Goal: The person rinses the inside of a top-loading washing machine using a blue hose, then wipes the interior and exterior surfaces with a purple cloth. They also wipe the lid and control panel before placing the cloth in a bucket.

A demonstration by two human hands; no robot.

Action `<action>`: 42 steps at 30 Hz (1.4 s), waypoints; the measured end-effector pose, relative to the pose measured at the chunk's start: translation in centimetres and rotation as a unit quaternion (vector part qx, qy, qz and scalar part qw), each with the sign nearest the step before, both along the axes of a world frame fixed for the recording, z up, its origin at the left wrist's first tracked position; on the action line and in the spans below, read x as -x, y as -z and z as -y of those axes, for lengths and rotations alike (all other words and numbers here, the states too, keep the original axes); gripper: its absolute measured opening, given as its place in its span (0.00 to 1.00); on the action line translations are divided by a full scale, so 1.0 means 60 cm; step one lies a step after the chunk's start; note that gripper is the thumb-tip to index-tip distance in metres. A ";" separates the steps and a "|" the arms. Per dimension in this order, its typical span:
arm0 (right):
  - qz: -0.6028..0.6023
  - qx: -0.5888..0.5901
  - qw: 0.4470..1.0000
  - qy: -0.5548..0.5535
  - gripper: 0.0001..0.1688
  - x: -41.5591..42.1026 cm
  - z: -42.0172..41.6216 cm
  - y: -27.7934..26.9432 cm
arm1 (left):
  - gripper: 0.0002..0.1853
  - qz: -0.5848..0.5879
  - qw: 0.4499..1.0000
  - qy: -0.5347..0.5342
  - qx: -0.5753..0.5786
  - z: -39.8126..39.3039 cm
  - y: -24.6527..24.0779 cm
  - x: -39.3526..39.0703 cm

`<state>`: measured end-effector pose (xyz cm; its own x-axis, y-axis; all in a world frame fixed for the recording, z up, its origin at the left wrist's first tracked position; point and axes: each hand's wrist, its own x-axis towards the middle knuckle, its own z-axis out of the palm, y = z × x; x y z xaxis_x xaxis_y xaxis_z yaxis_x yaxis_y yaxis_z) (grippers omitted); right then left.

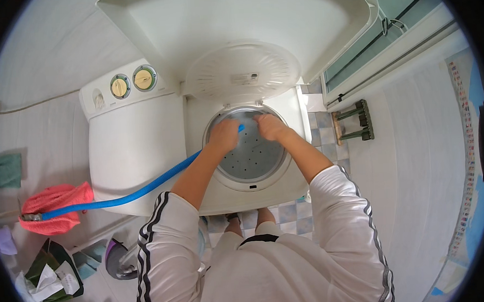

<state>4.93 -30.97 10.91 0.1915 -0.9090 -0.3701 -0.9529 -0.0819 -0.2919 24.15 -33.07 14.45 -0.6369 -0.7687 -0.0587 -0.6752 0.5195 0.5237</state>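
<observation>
My left hand [224, 134] grips a blue corrugated hose [145, 191] near its end, which pokes out beside my fingers over the steel spin drum [248, 163]. From there the hose runs left across the front of the twin-tub washing machine [137, 144] to a metal tap fitting [32, 217] on the wall. My right hand [268, 127] is over the drum's far right part, its fingers curled; whether they hold anything is hidden. Small holes dot the drum floor. Behind the opening, a translucent round inner lid [242, 69] stands raised, and the large white outer lid [234, 12] is up too.
Two yellow dials [131, 83] sit on the control panel at left. A red towel [59, 197] hangs by the tap, with a green cloth [3, 171] farther left. A dark green rack [353, 120] is on the right. Below left is a tissue holder [53, 275].
</observation>
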 end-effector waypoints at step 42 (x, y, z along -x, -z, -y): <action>0.596 -0.192 0.619 0.473 0.11 -0.038 -0.020 0.063 | 0.09 -0.039 0.909 0.077 -0.407 -0.018 -0.037 0.001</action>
